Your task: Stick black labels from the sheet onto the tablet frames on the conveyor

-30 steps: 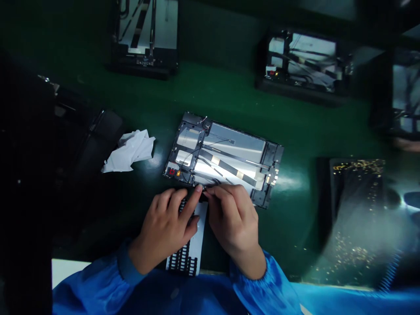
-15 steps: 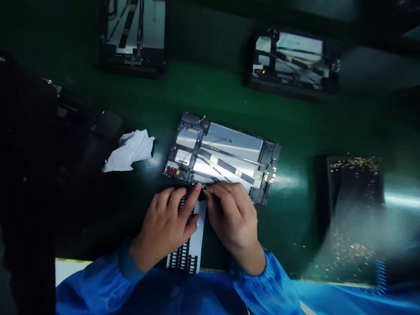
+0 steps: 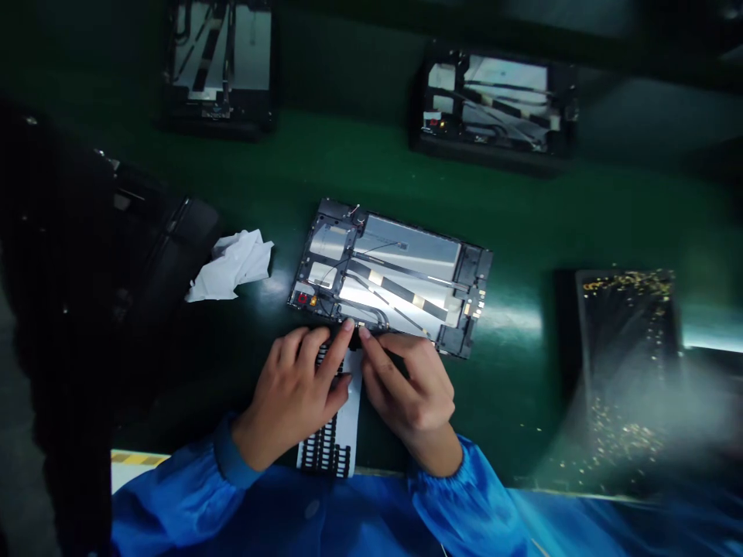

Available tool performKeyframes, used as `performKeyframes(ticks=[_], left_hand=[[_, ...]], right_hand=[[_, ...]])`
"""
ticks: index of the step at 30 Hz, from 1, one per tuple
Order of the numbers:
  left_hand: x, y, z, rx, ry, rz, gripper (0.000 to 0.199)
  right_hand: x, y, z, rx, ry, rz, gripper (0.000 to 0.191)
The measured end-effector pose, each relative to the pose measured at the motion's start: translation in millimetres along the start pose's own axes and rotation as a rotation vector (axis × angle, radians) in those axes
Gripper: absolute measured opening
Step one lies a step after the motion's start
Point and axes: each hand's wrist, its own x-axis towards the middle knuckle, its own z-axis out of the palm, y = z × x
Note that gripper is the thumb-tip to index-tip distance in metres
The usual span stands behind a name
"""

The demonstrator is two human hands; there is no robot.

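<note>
An opened tablet (image 3: 400,255) lies slightly turned on the green table, showing its silver battery and dark flat cables. My left hand (image 3: 296,398) rests with fingers apart, its index fingertip touching the tablet's near edge. Beside that fingertip, the index finger of my right hand (image 3: 415,394) presses on the same edge. Its other fingers are bent, and I see nothing held in them. Under and between my hands lies a white strip sheet (image 3: 349,418) with rows of small black pieces. What lies right under the fingertips is too small to make out.
Crumpled white paper (image 3: 235,267) lies left of the tablet. Two more opened tablets, one at the back left (image 3: 249,54) and one at the back right (image 3: 505,73), sit on dark blocks. Right, a dark pad (image 3: 627,348) carries scattered gold bits. Dark objects (image 3: 156,240) fill the left side.
My right index finger has straightened from a bent, pinch-like pose and now presses the tablet's edge. My left hand stays nearly in place. The view has shifted slightly.
</note>
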Motion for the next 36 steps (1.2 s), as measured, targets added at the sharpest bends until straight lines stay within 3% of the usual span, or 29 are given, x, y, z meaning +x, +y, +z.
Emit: performKeyframes(ticks=[7,11,14,17,22,30,36], left_hand=[[-0.7,-0.6,1.3,0.002,-0.04,-0.008,0.065],[-3.9,-4.3,-0.9,-0.014,-0.006,0.025,0.07],[-11.2,-9.7,-3.8,-0.073,0.033,0.081,0.07],[-21.2,-13.1,-6.0,-0.067,-0.012,0.12,0.058],[-29.4,-11.6,-6.4,-0.001,-0.068,0.144,0.058],[-20.8,-7.9,-6.1,0.027,-0.028,0.138,0.041],[-18.0,-7.9,-6.7,0.035,0.04,0.17,0.037]], right_hand=[[-2.0,-1.7,7.6,0.011,0.024,0.059,0.061],[-6.0,-3.9,2.2,0.08,0.014,0.081,0.06],[-12.7,-9.3,-5.1,0.177,0.004,0.08,0.048],[-19.4,-15.7,-8.9,0.298,-0.102,0.077,0.028],[-21.7,-20.3,-5.7,0.272,-0.181,0.045,0.009],[-22.0,-37.0,12.5,0.138,-0.086,0.054,0.021],[-22.4,-38.7,18.3,0.025,-0.1,-0.022,0.031]])
